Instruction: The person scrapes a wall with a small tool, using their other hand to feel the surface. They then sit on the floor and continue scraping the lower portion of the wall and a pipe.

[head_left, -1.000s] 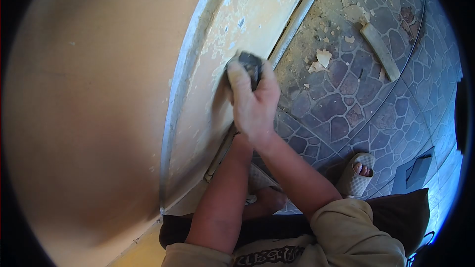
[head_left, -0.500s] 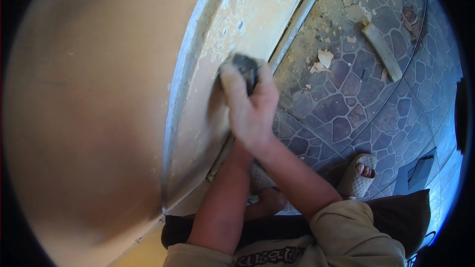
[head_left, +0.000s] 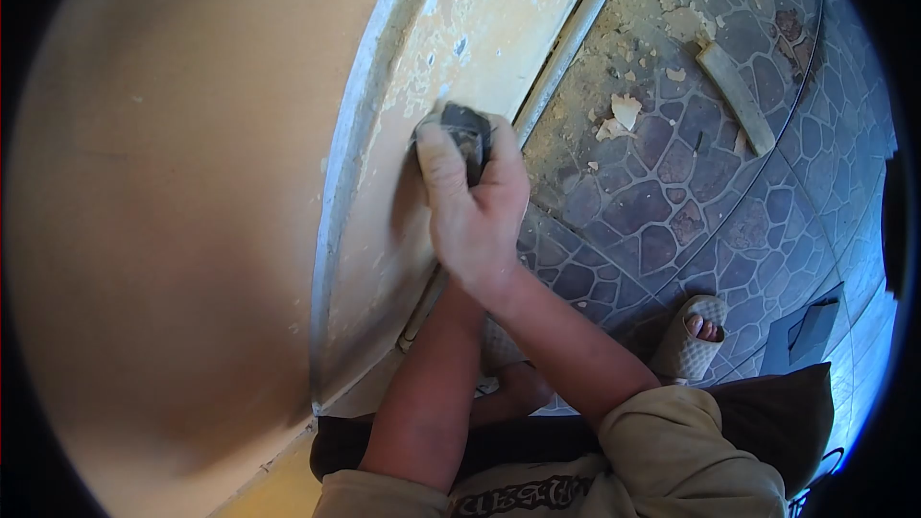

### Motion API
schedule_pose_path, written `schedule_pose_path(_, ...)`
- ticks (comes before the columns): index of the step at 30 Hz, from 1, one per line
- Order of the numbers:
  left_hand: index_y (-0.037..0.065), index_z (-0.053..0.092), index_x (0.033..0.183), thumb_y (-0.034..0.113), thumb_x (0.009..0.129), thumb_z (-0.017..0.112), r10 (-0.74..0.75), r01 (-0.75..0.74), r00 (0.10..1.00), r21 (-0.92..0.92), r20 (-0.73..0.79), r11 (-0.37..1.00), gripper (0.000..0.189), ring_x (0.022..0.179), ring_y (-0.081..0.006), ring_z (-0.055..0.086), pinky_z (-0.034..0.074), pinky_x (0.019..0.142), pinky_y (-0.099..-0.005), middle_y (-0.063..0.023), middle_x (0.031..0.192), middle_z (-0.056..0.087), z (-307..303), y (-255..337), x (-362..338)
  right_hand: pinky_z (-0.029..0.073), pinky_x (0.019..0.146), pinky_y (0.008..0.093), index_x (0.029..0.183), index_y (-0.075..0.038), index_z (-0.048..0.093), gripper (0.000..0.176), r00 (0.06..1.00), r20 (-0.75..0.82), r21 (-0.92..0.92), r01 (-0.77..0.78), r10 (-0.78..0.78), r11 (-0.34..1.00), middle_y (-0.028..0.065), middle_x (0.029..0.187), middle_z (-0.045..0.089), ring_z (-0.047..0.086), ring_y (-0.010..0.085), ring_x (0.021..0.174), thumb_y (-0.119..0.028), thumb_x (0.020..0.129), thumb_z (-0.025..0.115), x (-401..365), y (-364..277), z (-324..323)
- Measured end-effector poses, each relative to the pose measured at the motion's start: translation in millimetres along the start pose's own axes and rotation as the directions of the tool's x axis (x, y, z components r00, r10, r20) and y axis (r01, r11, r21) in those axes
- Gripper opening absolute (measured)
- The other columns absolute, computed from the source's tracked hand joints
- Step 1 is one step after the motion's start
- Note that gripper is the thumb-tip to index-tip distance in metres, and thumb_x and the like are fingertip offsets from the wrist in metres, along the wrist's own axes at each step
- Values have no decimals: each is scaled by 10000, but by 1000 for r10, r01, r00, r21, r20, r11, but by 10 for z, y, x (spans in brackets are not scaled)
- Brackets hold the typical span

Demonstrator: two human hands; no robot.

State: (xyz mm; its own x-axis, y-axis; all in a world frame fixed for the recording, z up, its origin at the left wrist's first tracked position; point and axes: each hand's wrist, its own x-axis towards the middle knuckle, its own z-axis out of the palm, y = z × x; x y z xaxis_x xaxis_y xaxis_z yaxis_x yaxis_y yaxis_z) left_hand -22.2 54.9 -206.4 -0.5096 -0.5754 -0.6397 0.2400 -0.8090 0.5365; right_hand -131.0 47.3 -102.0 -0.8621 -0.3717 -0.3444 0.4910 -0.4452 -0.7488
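My right hand is wrapped round a dark, hand-sized block, thumb on one side and fingers on the other. The block is against the pale wall band, where paint is worn and chipped; its exact kind is not clear. My left forearm runs up behind my right wrist. My left hand is hidden there by the right hand, so its fingers do not show.
A raised grey ledge borders the smooth wall. A pipe follows the wall's foot. On the stone-patterned floor lie paint flakes and a wooden strip. My slippered foot stands near a grey object.
My right hand and the dark block have shifted slightly left and down in the view. The whole scene has also moved a little left.
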Motion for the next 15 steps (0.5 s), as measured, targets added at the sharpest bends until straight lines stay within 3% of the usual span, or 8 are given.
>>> schedule_pose_path(2,89,374,1376,331,990,444,-1,18,987,-103,158,995,461,1353,-304,355,290,1143,-517,-76,1435,406,-52,24,-54,488,681,250,1071,31,569,289,1000,-2,34,-15,15,999,51,837,623,557,92,745,-213,925,627,7,7,5)
schedule_pose_path(4,90,349,1388,335,990,442,-16,16,1000,-40,-8,999,477,1365,-306,339,270,1152,-520,-73,1446,393,49,37,-17,492,694,255,1081,30,570,292,990,-61,80,-122,127,989,59,847,633,566,95,749,-207,921,631,111,-7,-26)
schedule_pose_path(5,91,336,1395,337,990,441,-18,17,996,-11,-93,1000,485,1370,-306,331,261,1156,-521,-71,1451,387,108,39,-13,493,698,257,1078,30,570,292,998,-37,24,-56,57,998,65,850,638,572,99,755,-210,923,628,67,-9,-14)
schedule_pose_path(8,86,349,1389,339,991,439,-11,12,996,7,-90,1000,480,1377,-310,320,249,1160,-525,-79,1445,399,125,26,8,500,692,265,1057,30,570,283,985,72,-83,162,-156,983,100,844,654,597,116,761,-221,933,611,-81,-55,28)
schedule_pose_path(11,82,361,1384,341,991,437,-1,3,996,22,-93,1000,476,1384,-314,309,237,1163,-529,-86,1439,411,113,19,-2,499,675,269,1046,26,571,270,1000,-15,-90,4,-5,996,104,814,647,601,126,732,-212,927,619,64,-85,-21)
schedule_pose_path(12,82,360,1383,344,993,431,4,-5,999,-13,-39,1000,475,1383,-316,310,238,1164,-527,-87,1438,410,40,11,-6,457,649,199,1039,12,570,178,999,-24,-11,-45,44,999,11,823,602,528,40,730,-114,925,624,145,-8,-65)
schedule_pose_path(14,80,358,1381,350,997,419,15,-8,997,-84,76,996,474,1381,-319,312,239,1164,-523,-88,1436,410,14,22,6,444,620,197,1032,2,571,171,984,47,-127,179,-174,976,1,803,589,515,38,703,-130,933,615,29,-37,-29)
schedule_pose_path(15,81,343,1391,353,999,408,-12,8,1000,-154,-23,988,482,1383,-317,309,236,1167,-518,-82,1451,387,21,10,-14,438,606,196,1029,-2,572,168,956,92,-176,291,-279,940,-3,793,583,508,37,690,-138,938,610,-18,-52,-3)
